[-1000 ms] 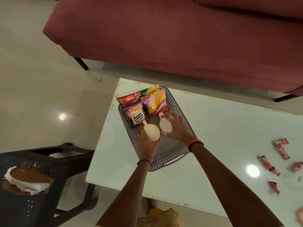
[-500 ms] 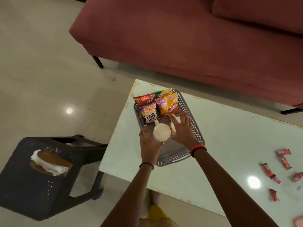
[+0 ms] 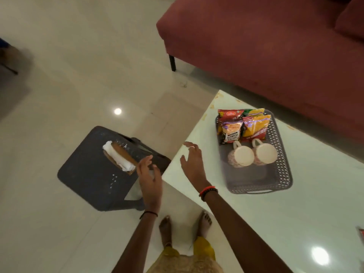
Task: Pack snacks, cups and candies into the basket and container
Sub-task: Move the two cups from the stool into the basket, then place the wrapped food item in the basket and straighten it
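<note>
A grey perforated basket (image 3: 283,170) sits near the left end of the white table (image 3: 295,223). Several snack packets (image 3: 243,126) stand in its far end. Two pale cups (image 3: 253,155) lie on their sides side by side in its middle, handles toward the packets. My left hand (image 3: 150,177) hovers open over the floor beside the table's edge, near a dark stool (image 3: 90,174). My right hand (image 3: 194,163) is open above the table's left edge, to the left of the basket. Both hands hold nothing.
The dark plastic stool carries a brown container with white tissue (image 3: 120,157). A red sofa (image 3: 266,48) stands behind the table. A red candy wrapper (image 3: 361,233) peeks in at the right edge. My bare feet (image 3: 185,227) stand on the tiled floor.
Both hands let go of the cups, which now lie in the basket, and drew back to the left toward the stool. The camera view swung left.
</note>
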The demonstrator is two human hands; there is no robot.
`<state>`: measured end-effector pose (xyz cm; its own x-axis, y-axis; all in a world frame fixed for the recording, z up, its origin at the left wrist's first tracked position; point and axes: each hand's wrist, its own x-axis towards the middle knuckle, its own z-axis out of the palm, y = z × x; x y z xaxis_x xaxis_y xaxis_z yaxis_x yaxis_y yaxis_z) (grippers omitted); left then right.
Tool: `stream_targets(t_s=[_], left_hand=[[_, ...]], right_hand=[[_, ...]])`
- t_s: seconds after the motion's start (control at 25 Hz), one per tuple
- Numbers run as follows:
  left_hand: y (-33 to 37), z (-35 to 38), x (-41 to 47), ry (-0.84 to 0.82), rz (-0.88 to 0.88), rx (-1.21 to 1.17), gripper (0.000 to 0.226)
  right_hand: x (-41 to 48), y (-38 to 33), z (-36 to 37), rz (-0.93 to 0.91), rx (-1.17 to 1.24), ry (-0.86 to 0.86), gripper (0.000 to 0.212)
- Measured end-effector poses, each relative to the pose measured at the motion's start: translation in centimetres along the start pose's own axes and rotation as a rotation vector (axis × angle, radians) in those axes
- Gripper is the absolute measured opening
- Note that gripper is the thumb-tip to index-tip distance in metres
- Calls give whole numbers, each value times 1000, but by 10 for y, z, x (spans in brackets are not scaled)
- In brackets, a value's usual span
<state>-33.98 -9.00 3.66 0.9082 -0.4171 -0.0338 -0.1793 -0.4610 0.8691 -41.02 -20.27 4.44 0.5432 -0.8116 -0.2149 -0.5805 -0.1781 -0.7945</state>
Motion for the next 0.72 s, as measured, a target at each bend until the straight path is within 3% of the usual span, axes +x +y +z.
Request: stream_targets(t_s=[0.08, 0.16, 0.28, 0.36, 0.48, 0.72], left_hand=[[-16, -30, 24, 142, -82, -11, 31], [-38, -65, 51, 151, -86, 81, 39], [-74, -106, 91, -144, 48, 441, 78], [-100, -129, 118, -353, 212, 700, 90], [-128, -145, 154, -552, 430, 940, 90], [-138, -134, 204, -613, 695, 1091, 79]], right_hand=[[-7, -15, 37, 31, 47, -132, 39], [-11, -34, 79, 67, 57, -258, 47], [-8, -56, 131, 96, 32, -401, 67], [-2, -64, 160, 72, -36, -428, 76], [11, -69, 191, 15, -140, -381, 79], [30, -72, 220, -47, -293, -302, 66]])
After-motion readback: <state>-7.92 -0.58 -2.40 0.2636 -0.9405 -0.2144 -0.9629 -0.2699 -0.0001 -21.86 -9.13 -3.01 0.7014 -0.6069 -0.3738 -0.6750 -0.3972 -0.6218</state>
